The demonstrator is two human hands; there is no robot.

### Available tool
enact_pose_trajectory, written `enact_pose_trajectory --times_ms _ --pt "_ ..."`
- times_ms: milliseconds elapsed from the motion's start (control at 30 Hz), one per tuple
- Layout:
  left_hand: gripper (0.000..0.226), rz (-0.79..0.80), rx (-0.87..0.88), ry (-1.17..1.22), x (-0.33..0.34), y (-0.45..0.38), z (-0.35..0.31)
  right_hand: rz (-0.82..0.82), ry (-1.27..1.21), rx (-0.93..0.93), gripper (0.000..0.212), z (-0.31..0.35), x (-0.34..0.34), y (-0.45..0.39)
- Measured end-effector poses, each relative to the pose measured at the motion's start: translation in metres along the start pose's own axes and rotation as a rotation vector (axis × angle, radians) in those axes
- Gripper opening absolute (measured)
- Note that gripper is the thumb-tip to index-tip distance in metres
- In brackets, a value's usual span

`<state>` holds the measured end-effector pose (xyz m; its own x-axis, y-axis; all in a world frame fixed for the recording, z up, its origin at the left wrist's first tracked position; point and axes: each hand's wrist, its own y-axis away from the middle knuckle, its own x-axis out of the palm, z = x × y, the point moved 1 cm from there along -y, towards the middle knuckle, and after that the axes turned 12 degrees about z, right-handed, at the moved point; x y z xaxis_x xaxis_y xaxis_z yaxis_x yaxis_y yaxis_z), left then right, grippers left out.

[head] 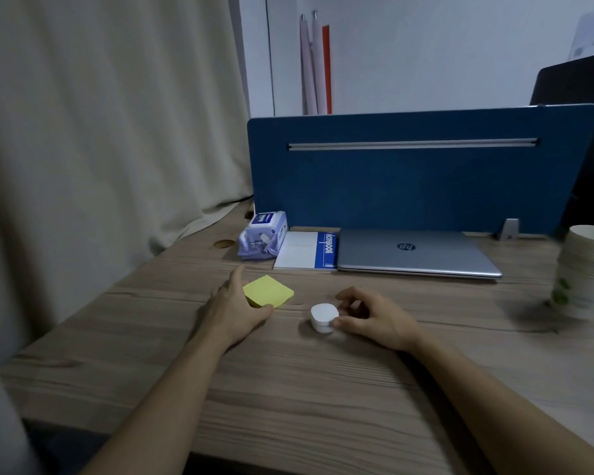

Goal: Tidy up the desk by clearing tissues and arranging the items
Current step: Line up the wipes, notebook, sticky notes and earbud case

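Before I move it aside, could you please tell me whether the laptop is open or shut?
Shut: the laptop lies flat on the desk, lid down with its logo facing up.

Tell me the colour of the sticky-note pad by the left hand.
Yellow; the sticky-note pad shows clearly in the head view.

Dim, bluish, low-contrast light; source not in view. Soft shadows only, faint under the white jar (324, 317) on the bench (288, 389). No glare. Stack of paper cups (583, 272) at right edge smeared by motion blur. Wide-angle bowing: blue divider (408, 186) top edge curves. Far wall soft, slightly noisy.
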<state>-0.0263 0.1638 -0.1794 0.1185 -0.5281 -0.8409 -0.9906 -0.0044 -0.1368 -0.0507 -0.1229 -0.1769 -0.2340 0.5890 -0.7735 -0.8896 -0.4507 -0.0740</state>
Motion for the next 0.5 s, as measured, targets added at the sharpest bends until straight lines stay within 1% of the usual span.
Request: enact_pose_trajectory --times_ms 67,167,233,333,400,500 --pt "0.103 -0.028 0.031 0.014 0.003 -0.008 -0.005 0.027 0.026 -0.002 0.074 0.000 0.000 -0.006" --pt "0.103 -0.079 0.081 0.041 0.010 -0.024 -0.013 0.055 0.052 -0.061 0.073 0.001 0.001 -0.015" --pt "0.102 -0.109 0.127 0.053 0.013 -0.035 -0.017 0.087 0.048 -0.130 0.067 0.003 0.004 -0.020" --pt "0.102 -0.134 0.195 0.015 0.021 -0.052 -0.027 0.090 0.060 -0.201 0.047 0.002 0.007 -0.027" --pt "0.102 -0.127 0.211 0.017 0.027 -0.064 -0.035 0.018 0.036 -0.202 0.039 -0.003 0.004 -0.032" --pt "0.094 -0.137 0.255 0.046 0.037 -0.085 -0.050 -0.212 0.033 -0.169 0.038 -0.017 -0.006 -0.044"
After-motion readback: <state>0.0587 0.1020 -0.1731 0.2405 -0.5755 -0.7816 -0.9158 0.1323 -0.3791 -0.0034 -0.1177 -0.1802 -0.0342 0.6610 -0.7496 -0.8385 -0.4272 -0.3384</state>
